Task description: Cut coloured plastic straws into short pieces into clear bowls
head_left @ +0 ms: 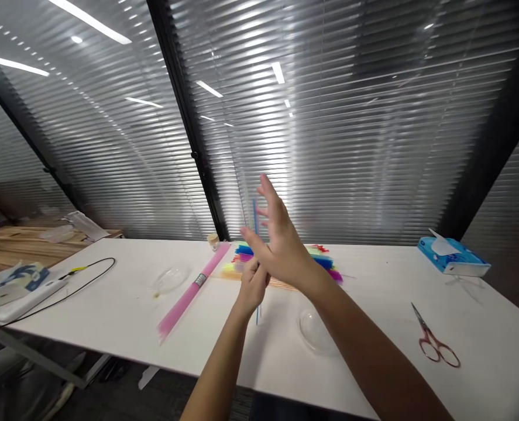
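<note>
**My forearms reach over the white table, a blue straw upright in my left fist**

Nearest me, my right forearm [364, 345] slants in from the lower right and my left forearm [219, 368] rises from below. My left hand [254, 283] is closed around the thin blue straw [255, 210], which pokes out above and below my grip. My right hand [280, 237] is wide, its fingers spread beside the straw's upper part; I cannot tell whether it touches the straw.

Behind my hands, bundles of coloured straws [244, 250] lie on the white table [123, 304]. To their left are a pink bundle [180, 313] with a label, a clear dish [171, 279] and a small jar [213, 240]. Another clear dish [314, 332] sits partly behind my right forearm. Farther right lie the scissors [426, 336], with a tissue box [465, 266] beyond them. Blinds [351, 146] stand behind everything.
</note>
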The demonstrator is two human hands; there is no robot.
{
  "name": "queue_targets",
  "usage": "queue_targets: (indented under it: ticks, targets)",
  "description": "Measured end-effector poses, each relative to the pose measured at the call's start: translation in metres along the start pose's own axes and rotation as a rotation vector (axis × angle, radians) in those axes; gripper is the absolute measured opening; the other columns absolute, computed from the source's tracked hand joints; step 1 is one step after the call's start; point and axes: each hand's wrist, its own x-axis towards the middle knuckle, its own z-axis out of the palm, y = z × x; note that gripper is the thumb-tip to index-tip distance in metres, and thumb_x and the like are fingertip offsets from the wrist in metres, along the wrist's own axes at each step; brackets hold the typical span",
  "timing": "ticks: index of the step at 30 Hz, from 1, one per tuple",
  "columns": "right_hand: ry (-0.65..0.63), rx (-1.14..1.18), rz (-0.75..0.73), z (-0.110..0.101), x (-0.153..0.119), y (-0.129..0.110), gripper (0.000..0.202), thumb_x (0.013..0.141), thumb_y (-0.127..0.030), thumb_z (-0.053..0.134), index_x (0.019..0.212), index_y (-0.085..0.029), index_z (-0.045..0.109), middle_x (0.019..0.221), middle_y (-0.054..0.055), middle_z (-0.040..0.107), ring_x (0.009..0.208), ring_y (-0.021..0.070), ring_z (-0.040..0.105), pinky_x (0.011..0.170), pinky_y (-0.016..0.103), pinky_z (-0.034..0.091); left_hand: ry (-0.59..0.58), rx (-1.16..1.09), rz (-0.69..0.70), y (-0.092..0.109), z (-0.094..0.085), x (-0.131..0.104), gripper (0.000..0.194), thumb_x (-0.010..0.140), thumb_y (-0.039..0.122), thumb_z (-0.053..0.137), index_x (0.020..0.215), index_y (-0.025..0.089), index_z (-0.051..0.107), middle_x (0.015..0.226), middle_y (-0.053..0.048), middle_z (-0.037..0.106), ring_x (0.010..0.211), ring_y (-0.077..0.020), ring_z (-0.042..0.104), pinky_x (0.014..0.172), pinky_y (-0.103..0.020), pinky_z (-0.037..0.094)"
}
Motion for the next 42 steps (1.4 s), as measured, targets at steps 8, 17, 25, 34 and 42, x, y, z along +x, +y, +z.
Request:
queue_targets:
  ticks: [8,17,25,34,42]
  targets:
    - [0.093,-0.151,-0.183,0.004,0.039,0.013,0.058,0.088,-0.012,0.05,0.141,-0.028,0.036,0.111,0.001,0.066,0.085,0.0161,0.065,0.078,0.032,0.054,-0.075,-0.067,0.012,-0.008,0.0,-0.01,0.044,0.085,0.051,0.057,0.064,0.018,0.036,0.048,0.008,0.032,0.042,-0.0034,0.025,0.041,-0.018,0.019]
    - [0.14,-0.115,-0.18,0.006,0.029,0.027,0.054,0.083,-0.007,0.051,0.133,-0.024,0.042,0.097,-0.001,0.069,0.076,0.0124,0.066,0.075,0.027,0.055,-0.094,-0.158,0.038,-0.017,-0.006,-0.009,0.047,0.086,0.054,0.053,0.063,0.018,0.035,0.053,0.008,0.028,0.044,-0.0032,0.022,0.04,-0.017,0.018]
    - [0.149,-0.101,-0.083,0.004,0.02,0.035,0.009,0.086,-0.024,0.059,0.093,-0.02,0.057,0.086,-0.001,0.065,0.06,0.0093,0.059,0.06,0.023,0.053,-0.11,-0.154,0.072,-0.017,0.003,-0.009,0.042,0.091,0.057,0.041,0.076,0.019,0.042,0.055,0.008,0.028,0.045,-0.0052,0.022,0.041,-0.018,0.018]
    - [0.079,-0.415,-0.09,-0.045,-0.004,0.048,0.017,0.091,-0.031,0.054,0.103,-0.02,0.06,0.079,0.0,0.067,0.061,0.0119,0.06,0.064,0.024,0.046,-0.239,0.079,0.047,0.004,-0.017,-0.013,0.038,0.095,0.044,0.042,0.068,0.018,0.04,0.062,0.003,0.037,0.055,-0.0086,0.032,0.05,-0.023,0.025]
    - [0.084,-0.591,0.14,-0.064,-0.099,0.086,0.027,0.095,-0.039,0.047,0.08,-0.019,0.058,0.057,-0.002,0.056,0.047,0.011,0.047,0.051,0.022,0.035,-0.505,0.625,-0.059,0.015,-0.026,-0.028,0.032,0.096,0.042,0.034,0.075,0.02,0.041,0.07,0.002,0.043,0.065,-0.0138,0.04,0.061,-0.026,0.029]
